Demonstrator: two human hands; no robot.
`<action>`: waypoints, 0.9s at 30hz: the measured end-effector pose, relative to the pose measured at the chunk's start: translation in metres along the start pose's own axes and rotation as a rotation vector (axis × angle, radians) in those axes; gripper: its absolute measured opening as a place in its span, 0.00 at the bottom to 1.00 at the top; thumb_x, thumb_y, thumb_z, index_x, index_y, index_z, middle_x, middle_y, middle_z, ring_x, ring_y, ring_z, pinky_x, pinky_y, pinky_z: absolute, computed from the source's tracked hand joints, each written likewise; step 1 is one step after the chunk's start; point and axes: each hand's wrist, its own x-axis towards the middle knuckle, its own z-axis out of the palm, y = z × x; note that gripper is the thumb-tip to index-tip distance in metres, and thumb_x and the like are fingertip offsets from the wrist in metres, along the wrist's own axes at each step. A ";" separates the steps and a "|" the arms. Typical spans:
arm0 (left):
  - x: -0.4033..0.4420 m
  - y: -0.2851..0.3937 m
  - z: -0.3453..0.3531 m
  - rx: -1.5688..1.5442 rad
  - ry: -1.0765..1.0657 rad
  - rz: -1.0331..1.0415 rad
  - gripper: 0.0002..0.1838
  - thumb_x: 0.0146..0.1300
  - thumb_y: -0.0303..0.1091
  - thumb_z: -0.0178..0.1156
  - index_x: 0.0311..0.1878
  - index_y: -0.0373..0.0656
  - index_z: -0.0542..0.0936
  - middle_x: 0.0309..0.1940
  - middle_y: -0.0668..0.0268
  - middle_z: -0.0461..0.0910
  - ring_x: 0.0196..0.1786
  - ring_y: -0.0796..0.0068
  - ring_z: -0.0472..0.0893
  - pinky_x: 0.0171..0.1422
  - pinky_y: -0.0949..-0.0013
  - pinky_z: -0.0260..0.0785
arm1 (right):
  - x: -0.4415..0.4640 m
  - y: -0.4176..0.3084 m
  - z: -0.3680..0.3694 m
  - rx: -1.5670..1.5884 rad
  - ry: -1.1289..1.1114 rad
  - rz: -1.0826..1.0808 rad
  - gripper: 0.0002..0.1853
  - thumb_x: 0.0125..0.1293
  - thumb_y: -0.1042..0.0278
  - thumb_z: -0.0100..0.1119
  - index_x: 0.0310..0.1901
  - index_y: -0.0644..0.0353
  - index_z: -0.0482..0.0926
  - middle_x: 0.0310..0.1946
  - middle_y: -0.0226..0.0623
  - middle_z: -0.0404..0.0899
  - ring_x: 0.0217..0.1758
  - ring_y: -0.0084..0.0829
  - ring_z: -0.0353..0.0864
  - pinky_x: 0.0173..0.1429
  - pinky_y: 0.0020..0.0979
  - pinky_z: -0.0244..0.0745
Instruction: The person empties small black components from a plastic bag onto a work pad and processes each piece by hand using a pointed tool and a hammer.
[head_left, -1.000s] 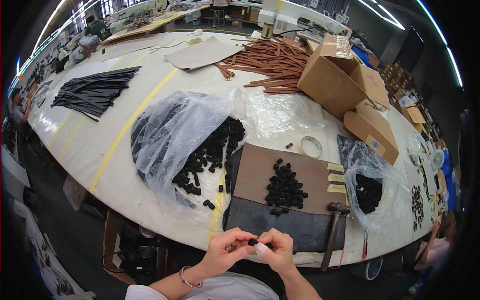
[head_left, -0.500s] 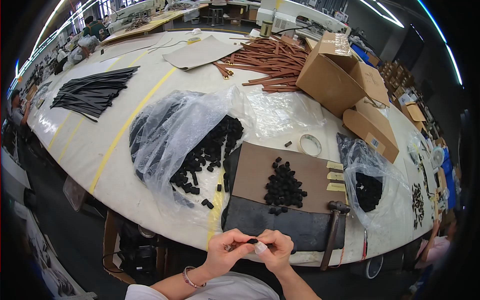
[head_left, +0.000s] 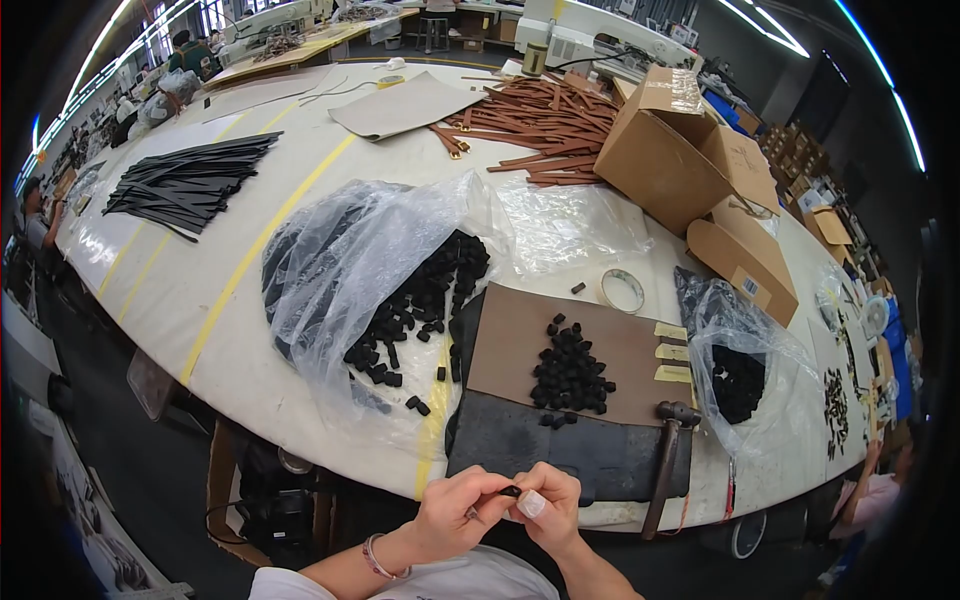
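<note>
A small black piece (head_left: 510, 491) is pinched between the fingertips of both hands, just off the table's front edge. My left hand (head_left: 458, 512) grips it from the left, a bracelet on the wrist. From the right my right hand (head_left: 548, 508) holds it, with white tape round the thumb. Beyond them a pile of black pieces (head_left: 570, 370) sits on a brown sheet (head_left: 510, 340), above a black mat (head_left: 540, 445). More black pieces (head_left: 420, 295) spill out of a clear plastic bag (head_left: 350, 250).
A hammer (head_left: 664, 470) lies at the mat's right edge. Right of it is another bag of black pieces (head_left: 738, 385). Farther back are a tape roll (head_left: 622, 291), cardboard box (head_left: 665, 150), brown straps (head_left: 550, 120) and black straps (head_left: 190, 183). Co-workers are at both sides.
The fingers of both hands have shifted around the small black piece, which has turned a little and shows between the fingertips. The things on the table have not moved.
</note>
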 end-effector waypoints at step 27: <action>-0.009 -0.005 -0.009 -1.512 0.145 -0.813 0.09 0.64 0.33 0.52 0.43 0.39 0.76 0.14 0.73 0.57 0.14 0.84 0.55 0.16 0.80 0.47 | 0.008 -0.036 0.034 -1.099 -0.013 -0.277 0.10 0.56 0.80 0.53 0.41 0.69 0.71 0.19 0.39 0.76 0.17 0.28 0.76 0.22 0.25 0.69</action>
